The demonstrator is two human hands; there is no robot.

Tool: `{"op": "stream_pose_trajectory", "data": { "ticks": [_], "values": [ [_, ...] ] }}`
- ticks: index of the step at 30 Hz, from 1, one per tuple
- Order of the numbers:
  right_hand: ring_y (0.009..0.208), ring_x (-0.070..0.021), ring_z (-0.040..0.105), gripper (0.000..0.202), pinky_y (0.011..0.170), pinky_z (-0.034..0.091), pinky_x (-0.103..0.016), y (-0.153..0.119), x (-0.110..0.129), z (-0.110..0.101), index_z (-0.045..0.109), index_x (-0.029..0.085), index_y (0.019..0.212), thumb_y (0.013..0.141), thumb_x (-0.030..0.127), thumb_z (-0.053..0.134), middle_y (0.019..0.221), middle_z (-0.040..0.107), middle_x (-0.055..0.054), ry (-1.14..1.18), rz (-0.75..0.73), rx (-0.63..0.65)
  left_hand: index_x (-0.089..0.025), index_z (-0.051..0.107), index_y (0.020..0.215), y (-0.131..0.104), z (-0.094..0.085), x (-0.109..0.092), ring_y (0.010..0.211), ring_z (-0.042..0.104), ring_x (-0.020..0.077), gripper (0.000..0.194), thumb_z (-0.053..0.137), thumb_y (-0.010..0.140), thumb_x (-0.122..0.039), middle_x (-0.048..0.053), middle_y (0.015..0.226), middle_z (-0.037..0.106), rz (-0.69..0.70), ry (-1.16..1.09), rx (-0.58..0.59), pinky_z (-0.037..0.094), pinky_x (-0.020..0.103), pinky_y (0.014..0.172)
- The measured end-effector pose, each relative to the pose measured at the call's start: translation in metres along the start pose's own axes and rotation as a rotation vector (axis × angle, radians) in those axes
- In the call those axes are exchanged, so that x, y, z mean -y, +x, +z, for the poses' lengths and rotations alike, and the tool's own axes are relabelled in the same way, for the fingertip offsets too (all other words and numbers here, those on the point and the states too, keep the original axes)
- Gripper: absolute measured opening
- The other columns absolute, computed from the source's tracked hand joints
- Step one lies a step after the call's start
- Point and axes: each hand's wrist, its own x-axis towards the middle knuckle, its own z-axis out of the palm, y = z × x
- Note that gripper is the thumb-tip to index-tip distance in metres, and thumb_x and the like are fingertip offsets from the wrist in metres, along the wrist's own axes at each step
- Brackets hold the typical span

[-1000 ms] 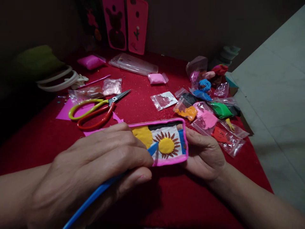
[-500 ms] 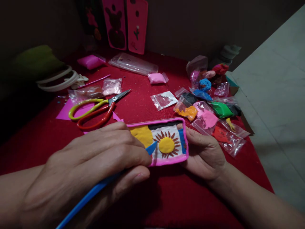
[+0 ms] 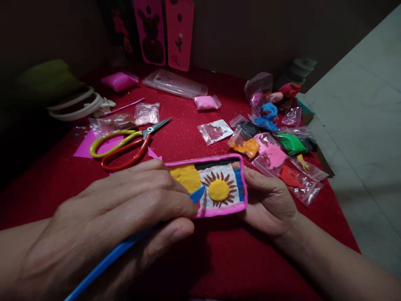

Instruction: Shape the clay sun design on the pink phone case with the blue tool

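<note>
My left hand point(image 3: 125, 213) is closed round a blue plastic tool point(image 3: 108, 259), whose pointed tip lies over the white part of a decorated phone case point(image 3: 188, 179). The case has a pink rim with yellow, black, white and blue patches. On its white patch is a yellow disc point(image 3: 219, 190) ringed by brown petal-like strokes, and the tool tip is at the left of these strokes. My right hand point(image 3: 271, 200) grips the case's right end between thumb and fingers. My left hand covers the case's left part.
Scissors point(image 3: 125, 146) with yellow and red handles lie behind my left hand on the red cloth point(image 3: 178, 133). Bags of coloured clay point(image 3: 272, 156) are heaped at the right. Clear cases point(image 3: 175, 83) lie farther back, and decorated cases point(image 3: 180, 35) stand against the wall.
My left hand and the blue tool have shifted slightly left and down. The case and my right hand have hardly moved.
</note>
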Motion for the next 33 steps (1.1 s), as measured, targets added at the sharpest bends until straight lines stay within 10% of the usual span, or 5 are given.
{"op": "stream_pose_trajectory", "data": {
  "ticks": [33],
  "values": [
    [0.09,-0.0188,0.072,0.013,0.115,0.033,-0.048,0.0012,0.0032,0.0041,0.074,0.019,0.086,0.077,0.016,0.065,0.085,0.077,-0.002,-0.048,0.01,-0.032,-0.029,0.064,0.098,0.0005,-0.0015,-0.0003,0.082,0.067,0.0166,0.019,0.046,0.099,-0.033,-0.003,0.083,0.072,-0.003,0.003,0.036,0.05,0.033,0.089]
  ]
}}
